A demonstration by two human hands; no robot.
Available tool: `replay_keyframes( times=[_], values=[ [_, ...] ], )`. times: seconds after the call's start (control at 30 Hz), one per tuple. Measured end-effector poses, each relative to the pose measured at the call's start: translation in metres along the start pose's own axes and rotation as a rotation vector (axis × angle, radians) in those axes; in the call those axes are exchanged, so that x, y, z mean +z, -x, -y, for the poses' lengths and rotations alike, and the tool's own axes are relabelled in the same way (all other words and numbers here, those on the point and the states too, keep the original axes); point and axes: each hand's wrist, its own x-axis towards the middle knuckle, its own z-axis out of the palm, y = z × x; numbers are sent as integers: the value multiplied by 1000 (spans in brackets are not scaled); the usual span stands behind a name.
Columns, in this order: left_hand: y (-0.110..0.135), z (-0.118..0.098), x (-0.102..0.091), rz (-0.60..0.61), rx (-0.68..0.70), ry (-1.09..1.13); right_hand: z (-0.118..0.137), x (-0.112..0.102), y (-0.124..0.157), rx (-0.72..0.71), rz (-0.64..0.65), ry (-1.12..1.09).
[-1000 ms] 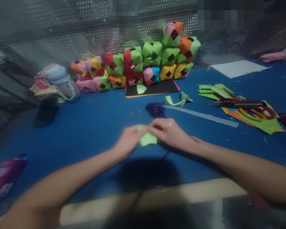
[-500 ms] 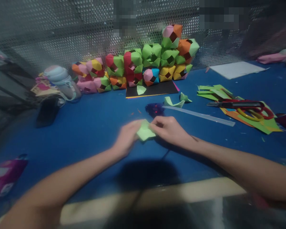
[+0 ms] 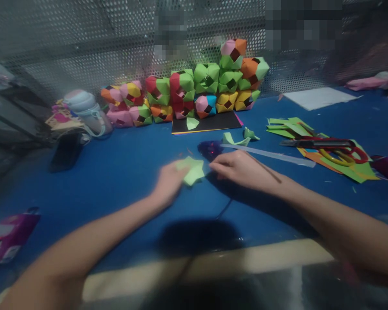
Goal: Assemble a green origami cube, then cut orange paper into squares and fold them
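My left hand (image 3: 170, 181) pinches a folded light-green paper piece (image 3: 194, 171) with pointed corners, held just above the blue table. The hand is slightly blurred. To its right, my right hand (image 3: 234, 168) is closed, its fingertips apart from the paper. A thin brown stick (image 3: 269, 171) runs back from that hand over the wrist; its front end is hidden by the fingers. Just beyond the hands lies a dark blue glue gun-like object (image 3: 210, 149), with a long translucent strip (image 3: 274, 157) stretching right from it. Folded pale-green pieces (image 3: 235, 139) rest behind the strip.
Stacked folded-paper balls (image 3: 206, 78) line the perforated metal screen. A black sheet (image 3: 218, 122) lies before them. Scissors (image 3: 339, 157) and a cutter (image 3: 313, 143) rest on paper scraps at right. A bottle (image 3: 90, 114) and phone (image 3: 65, 150) stand left; a purple pouch (image 3: 14, 237) lies nearer.
My right hand has come away from the green paper, moving slightly right. My left hand has shifted the paper a little left and turned it. The view has tilted slightly.
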Motion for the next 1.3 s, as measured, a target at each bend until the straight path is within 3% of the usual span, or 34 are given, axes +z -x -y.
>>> replay_keyframes(
  times=[0.1, 0.17, 0.27, 0.37, 0.57, 0.7, 0.83, 0.97, 1.3],
  values=[
    [-7, 1, -4, -72, 15, -12, -12, -19, 6, 24, 198, 184],
    [-9, 3, -6, -92, 21, -33, -19, -29, 9, 28, 215, 330],
    [-11, 4, -7, -94, 23, -53, -23, -31, 7, 44, 79, 435],
    [-11, 4, -6, -93, 27, -70, -24, -16, -6, 108, -69, 419],
    [-11, 2, -6, -93, 27, -102, -35, 20, -24, 191, -210, 170],
    [-15, 3, -8, -123, 38, -109, -32, 24, -18, 105, -268, 21],
    [-20, 6, -13, -123, 56, -94, -20, 27, -8, -95, -326, 41],
    [-23, 10, -15, -122, 79, -99, -15, 32, -3, -230, -264, 122],
    [-21, 6, -12, -111, 78, -133, -20, 34, -4, -185, -186, 426]
  ],
)
